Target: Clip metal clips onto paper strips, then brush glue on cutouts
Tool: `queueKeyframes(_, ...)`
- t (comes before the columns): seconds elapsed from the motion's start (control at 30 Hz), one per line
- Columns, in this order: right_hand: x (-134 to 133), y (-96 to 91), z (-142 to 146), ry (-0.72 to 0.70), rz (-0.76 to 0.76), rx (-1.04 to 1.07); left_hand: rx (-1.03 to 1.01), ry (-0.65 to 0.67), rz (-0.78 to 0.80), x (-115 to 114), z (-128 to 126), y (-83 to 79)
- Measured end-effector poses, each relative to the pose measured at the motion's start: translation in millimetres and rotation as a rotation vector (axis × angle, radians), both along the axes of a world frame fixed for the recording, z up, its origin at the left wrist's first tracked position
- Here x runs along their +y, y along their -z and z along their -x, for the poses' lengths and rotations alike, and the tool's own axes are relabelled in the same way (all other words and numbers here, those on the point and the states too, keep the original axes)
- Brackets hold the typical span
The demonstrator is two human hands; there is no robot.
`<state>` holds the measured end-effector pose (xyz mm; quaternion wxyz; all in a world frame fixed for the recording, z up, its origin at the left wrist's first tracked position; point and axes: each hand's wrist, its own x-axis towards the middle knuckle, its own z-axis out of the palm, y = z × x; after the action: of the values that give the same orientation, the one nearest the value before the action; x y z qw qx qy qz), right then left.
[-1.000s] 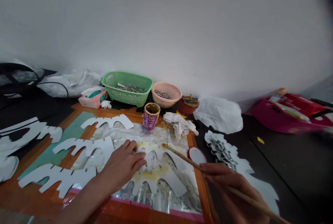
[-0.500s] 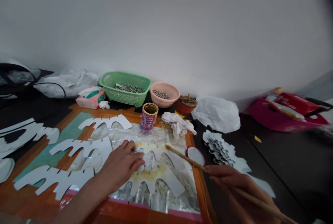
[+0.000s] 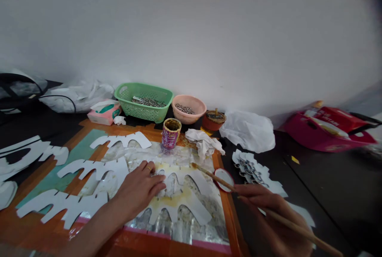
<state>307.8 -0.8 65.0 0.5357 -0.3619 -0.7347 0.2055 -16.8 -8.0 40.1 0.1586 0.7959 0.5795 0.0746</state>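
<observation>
The person's two hands are well apart. The left hand (image 3: pixel 139 185) lies flat with a gold ring (image 3: pixel 149 167) on one finger, pressing on a white scalloped paper cut-out (image 3: pixel 185 205) and hiding part of it. That cut-out rests on a foil sheet (image 3: pixel 182 233), which is smeared yellow under the hand. The right hand (image 3: pixel 268 213), cut off by the bottom of the frame, pinches a long wooden brush (image 3: pixel 217 179). The brush points toward the cut-out, though I can't make out whether its tip touches anything.

Three more cut-outs (image 3: pixel 95 169) lie on the orange board (image 3: pixel 36 225) to the left of and beyond the left hand. Further left, other white pieces (image 3: pixel 20 153) run off the frame, so I can't count them. Right of the right hand sits a stack of cut-outs with metal rings (image 3: pixel 250 169), partly hidden, its count unclear.

Beyond the hands stand one painted tin can (image 3: pixel 171 133), one crumpled cloth (image 3: pixel 203 141), one green basket (image 3: pixel 143 102) and one pink bowl (image 3: pixel 188 108), the last two both holding small metal rings.
</observation>
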Motion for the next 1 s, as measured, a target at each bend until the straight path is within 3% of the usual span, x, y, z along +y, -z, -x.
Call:
queueKeyframes(0.47, -15.1, -5.2, -14.3, -0.101, 0.062, -0.101, -0.021, 0.000, 0.007, -1.5, -0.1, -1.1)
queueKeyframes(1.0, -13.7, -13.5, 6.9, -0.070, 0.050, -0.077, -0.008, 0.012, -0.006, -0.2, 0.3, -0.8)
